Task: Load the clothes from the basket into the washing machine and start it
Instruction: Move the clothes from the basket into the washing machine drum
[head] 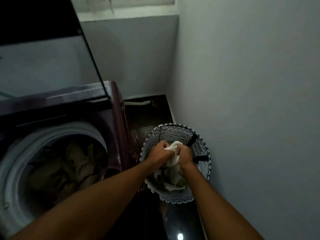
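Down in the narrow gap between the washing machine [110, 129] and the wall [251, 101], a round basket [174, 131] with a wavy grey pattern stands on the dark floor [178, 222], and a pale cloth [174, 163] is gripped over its mouth by both hands. The left hand [160, 152] is closed in a fist around the upper bunch of the cloth, and the right hand [186, 157] is clenched on the same piece just beside it, so that the two fists nearly touch. The rest of the cloth hangs down into the basket, where more laundry can be made out beneath it, though how much cannot be told in the dim light. The machine's lid [48, 66] is raised and the drum [67, 163] is seen to be partly filled with clothes already. The step in hand is judged to be the lifting of this piece out and across to the drum. It would best be raised straight up until its tail is clear of the rim, so that the light basket is not dragged or tipped. The trailing end should be gathered before it is carried over the machine's edge, and it should be dropped loosely on the load, not packed down.
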`<state>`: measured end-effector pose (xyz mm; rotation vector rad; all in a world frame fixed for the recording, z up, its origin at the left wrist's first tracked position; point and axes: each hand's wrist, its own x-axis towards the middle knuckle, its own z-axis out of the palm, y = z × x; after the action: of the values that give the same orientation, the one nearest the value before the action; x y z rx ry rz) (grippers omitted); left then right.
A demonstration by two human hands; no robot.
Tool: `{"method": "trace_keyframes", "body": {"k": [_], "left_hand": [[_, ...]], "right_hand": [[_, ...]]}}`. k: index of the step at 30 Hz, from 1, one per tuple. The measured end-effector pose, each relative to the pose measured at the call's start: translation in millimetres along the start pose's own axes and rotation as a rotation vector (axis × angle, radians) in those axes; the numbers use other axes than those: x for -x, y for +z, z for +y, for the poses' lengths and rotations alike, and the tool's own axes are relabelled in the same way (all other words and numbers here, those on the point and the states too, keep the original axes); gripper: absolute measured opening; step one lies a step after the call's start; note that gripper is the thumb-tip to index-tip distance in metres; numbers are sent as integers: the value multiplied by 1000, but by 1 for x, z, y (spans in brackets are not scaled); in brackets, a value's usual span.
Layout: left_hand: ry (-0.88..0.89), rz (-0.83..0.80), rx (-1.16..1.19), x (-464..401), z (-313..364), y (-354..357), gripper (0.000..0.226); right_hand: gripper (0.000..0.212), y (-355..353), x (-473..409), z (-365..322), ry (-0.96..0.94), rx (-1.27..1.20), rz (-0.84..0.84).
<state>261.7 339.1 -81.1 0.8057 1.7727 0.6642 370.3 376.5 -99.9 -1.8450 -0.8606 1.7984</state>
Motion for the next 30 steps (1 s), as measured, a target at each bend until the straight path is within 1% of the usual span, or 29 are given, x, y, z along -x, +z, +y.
{"method": "trace_keyframes", "body": {"k": [2,4,6,9,11,14,18,21,23,25,27,30], "left_hand": [[37,27,59,11,6,-17,45],[121,2,87,21,10,-37,55],[193,-26,71,34,19,-58,54],[265,18,49,54,35,-84,44],[295,46,13,66,46,-103,41],[289,74,-6,79,60,-134,35],[319,142,72,98,66,-178,52],[353,228,85,112,59,-212,52],[359,283,102,121,54,-233,51],[365,335,136,131,46,-254,48],[371,384,173,142,38,-273,48],[374,454,248,152,22,-295,50]], "right_hand": [[25,12,24,-20,-26,-83,-15],[28,28,43,-40,3,-204,-41],[27,45,68,-58,3,-237,-56],[43,67,93,-77,-44,-273,-110],[38,82,110,-89,-85,-269,-133],[32,106,133,-106,-126,-283,-170],[37,143,162,-125,-169,-392,-300],[48,177,177,-131,-142,-465,-422],[53,202,185,-130,-149,-458,-466],[47,228,193,-128,-158,-447,-519],[36,250,200,-124,-174,-425,-558],[24,280,211,-116,-177,-402,-667]]}}
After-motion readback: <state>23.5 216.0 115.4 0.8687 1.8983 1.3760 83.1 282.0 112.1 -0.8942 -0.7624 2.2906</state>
